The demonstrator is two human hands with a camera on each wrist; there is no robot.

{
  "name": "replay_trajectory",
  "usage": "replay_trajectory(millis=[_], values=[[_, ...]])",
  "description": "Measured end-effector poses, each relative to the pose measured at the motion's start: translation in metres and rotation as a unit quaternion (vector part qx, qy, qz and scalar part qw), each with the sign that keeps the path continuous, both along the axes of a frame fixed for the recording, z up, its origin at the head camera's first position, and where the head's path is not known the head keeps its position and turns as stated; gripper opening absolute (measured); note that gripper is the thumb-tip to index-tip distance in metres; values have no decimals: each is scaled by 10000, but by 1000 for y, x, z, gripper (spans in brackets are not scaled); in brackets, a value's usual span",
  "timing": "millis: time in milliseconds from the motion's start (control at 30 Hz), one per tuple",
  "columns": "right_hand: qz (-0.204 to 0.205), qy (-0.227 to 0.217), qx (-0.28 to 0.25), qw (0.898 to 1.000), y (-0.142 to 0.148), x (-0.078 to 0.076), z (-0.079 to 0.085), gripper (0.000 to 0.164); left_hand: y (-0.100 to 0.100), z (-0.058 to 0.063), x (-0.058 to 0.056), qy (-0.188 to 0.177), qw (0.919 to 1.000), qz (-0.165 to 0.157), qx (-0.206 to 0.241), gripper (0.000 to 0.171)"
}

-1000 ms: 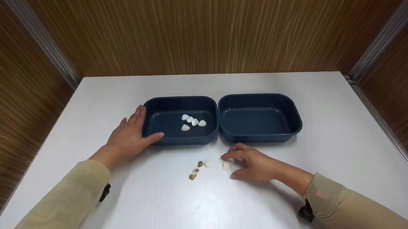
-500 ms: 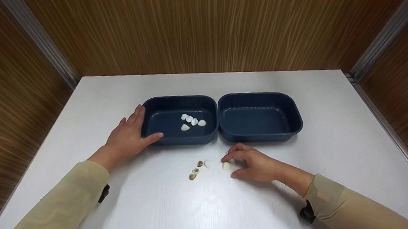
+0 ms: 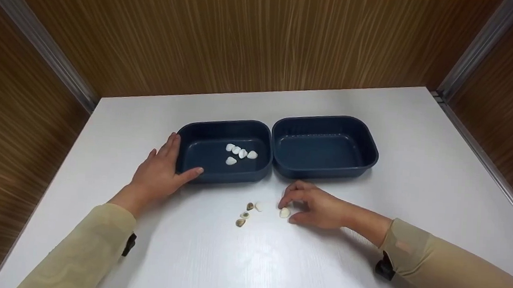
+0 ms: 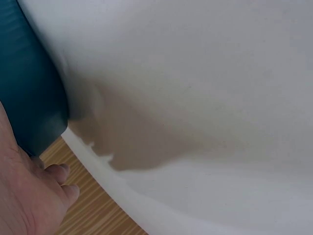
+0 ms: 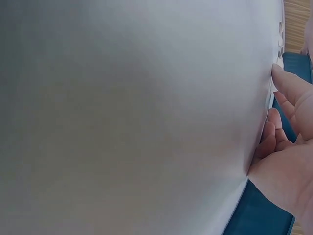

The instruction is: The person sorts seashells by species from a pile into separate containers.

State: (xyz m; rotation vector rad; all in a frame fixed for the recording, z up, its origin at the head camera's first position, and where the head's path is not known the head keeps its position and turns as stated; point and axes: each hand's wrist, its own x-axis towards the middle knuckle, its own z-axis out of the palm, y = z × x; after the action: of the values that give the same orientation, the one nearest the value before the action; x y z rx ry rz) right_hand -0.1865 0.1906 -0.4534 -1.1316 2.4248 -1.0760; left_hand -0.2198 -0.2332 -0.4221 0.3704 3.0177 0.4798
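My left hand (image 3: 157, 174) rests against the left end of the left dark blue container (image 3: 219, 176), fingers along its side and thumb at the front rim. In the left wrist view, part of that hand (image 4: 34, 191) shows beside the container's blue wall (image 4: 34, 83). On the white table, a pale seashell (image 3: 284, 212) lies between the bent index finger and thumb of my right hand (image 3: 319, 206). The index fingertip is right at the shell; the thumb tip stands apart from it. The right wrist view shows this hand (image 5: 288, 122) low over the table, its shell hidden.
Left of the right hand lie a white shell (image 3: 258, 207) and several brownish shells (image 3: 240, 222). Several white shells (image 3: 243, 153) lie inside the left container. The right dark blue container (image 3: 325, 171) stands against it. Wood-grain panels (image 3: 261, 43) enclose the table (image 3: 250, 258).
The right index finger has bent down toward the thumb, and the pale shell has slid slightly nearer the person. The left hand keeps its place on the container.
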Motion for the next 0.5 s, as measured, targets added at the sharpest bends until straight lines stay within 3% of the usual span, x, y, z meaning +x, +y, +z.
replay_trajectory(millis=[500], values=[[99,71,-145,9998,-1,0,-3,26,0,1,2,-52,10000,16,59,118]])
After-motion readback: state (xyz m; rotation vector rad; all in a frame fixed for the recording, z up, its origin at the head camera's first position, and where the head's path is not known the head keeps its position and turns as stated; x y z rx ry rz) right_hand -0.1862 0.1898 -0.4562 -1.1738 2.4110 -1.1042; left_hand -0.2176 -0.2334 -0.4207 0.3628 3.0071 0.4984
